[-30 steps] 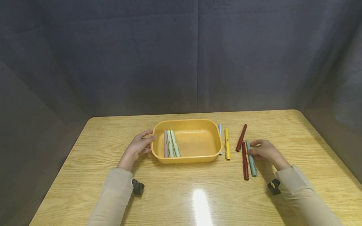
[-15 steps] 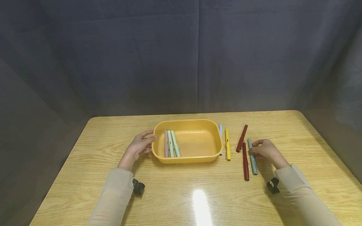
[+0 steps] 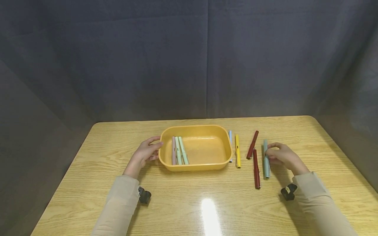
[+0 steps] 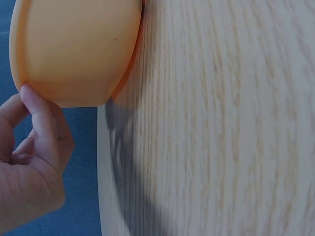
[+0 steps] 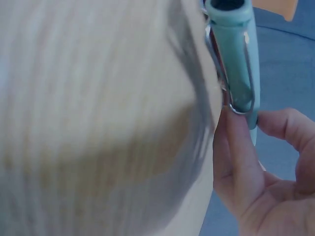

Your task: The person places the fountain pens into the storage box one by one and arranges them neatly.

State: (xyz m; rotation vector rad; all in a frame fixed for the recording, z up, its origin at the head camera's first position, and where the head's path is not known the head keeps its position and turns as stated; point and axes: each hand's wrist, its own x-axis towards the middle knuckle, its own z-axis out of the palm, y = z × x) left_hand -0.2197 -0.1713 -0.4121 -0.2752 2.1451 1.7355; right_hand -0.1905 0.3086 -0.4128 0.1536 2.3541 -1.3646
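My left hand (image 3: 146,151) pinches the left rim of a yellow-orange plastic tray (image 3: 206,166); in the left wrist view the thumb lies at the rim of the tray (image 4: 74,54). Inside the tray's left part lie a mauve pen (image 3: 173,150) and two pale green pens (image 3: 178,150), side by side. On the right, my right hand (image 3: 284,157) pinches a teal pen (image 3: 266,164) between thumb and fingers. Seen from the right wrist, the teal pen (image 5: 235,59) shows its metal clip and its round end toward the camera.
Right of the tray lie a light blue pen (image 3: 230,136), partly hidden by the rim, and a yellow pen (image 3: 237,150). Two dark red pens, one farther back (image 3: 252,144) and one nearer (image 3: 256,170), lie between the yellow pen and my right hand. Grey curtains (image 3: 189,65) surround the wooden table (image 3: 177,203).
My right hand has moved slightly right and back with the teal pen, which has come away from the nearer dark red pen and turned straighter. The left hand and tray stay put.
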